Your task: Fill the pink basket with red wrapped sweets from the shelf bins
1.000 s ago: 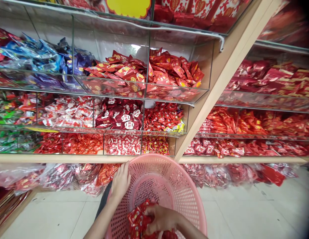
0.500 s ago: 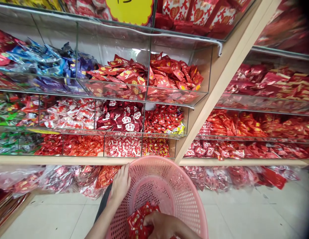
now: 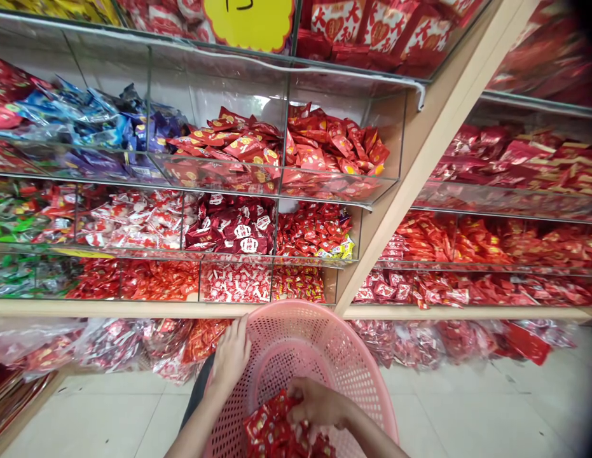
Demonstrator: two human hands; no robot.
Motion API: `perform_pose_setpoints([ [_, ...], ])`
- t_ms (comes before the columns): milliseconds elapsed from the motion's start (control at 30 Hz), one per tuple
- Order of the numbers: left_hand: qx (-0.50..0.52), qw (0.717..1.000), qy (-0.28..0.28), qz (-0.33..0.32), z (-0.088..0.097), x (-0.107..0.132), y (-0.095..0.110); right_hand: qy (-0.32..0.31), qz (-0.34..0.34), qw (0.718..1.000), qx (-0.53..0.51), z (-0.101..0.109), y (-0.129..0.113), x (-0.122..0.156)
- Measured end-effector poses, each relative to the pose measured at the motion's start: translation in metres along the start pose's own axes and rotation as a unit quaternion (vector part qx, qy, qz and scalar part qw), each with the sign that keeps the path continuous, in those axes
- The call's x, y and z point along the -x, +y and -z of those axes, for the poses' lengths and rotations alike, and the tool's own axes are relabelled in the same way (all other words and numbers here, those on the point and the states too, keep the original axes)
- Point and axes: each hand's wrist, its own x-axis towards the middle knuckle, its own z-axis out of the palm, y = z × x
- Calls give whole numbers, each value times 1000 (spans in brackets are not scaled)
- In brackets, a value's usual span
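A round pink plastic basket [image 3: 367, 356] with perforated walls tilts in front of the shelves. My left hand [image 3: 233, 353] is closed over its left rim, fingers hooked inside. Low inside lies a heap of small red-wrapped candy packets [image 3: 271, 426]. My right hand [image 3: 319, 402] reaches into the basket at the right side of this heap, its fingers curled around some of the packets. The palm and part of the fingers hide what is exactly in the grip.
Clear-fronted shelf bins [image 3: 238, 222] of wrapped candy rise just beyond the basket, divided by a slanting wooden post [image 3: 419, 159]. Bagged candy [image 3: 114, 340] lies under the bottom board [image 3: 109, 308]. Pale floor tiles [image 3: 114, 413] show on both sides.
My right hand has moved slightly up and right from within the heap, uncovering more red packets. My left hand and the basket stay in place.
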Motion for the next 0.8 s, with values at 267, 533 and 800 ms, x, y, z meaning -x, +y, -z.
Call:
perform_pose_setpoints([
  [267,5,1000,1,1,-1,1,0,-8,0,998,-66,-5,-12,-15],
  [533,19,1000,6,-5,-1,1,-1,18,27,999,-27,-3,-14,-34],
  [800,17,1000,3,-2,-2,0,-1,236,33,970,49,60,1,-31],
])
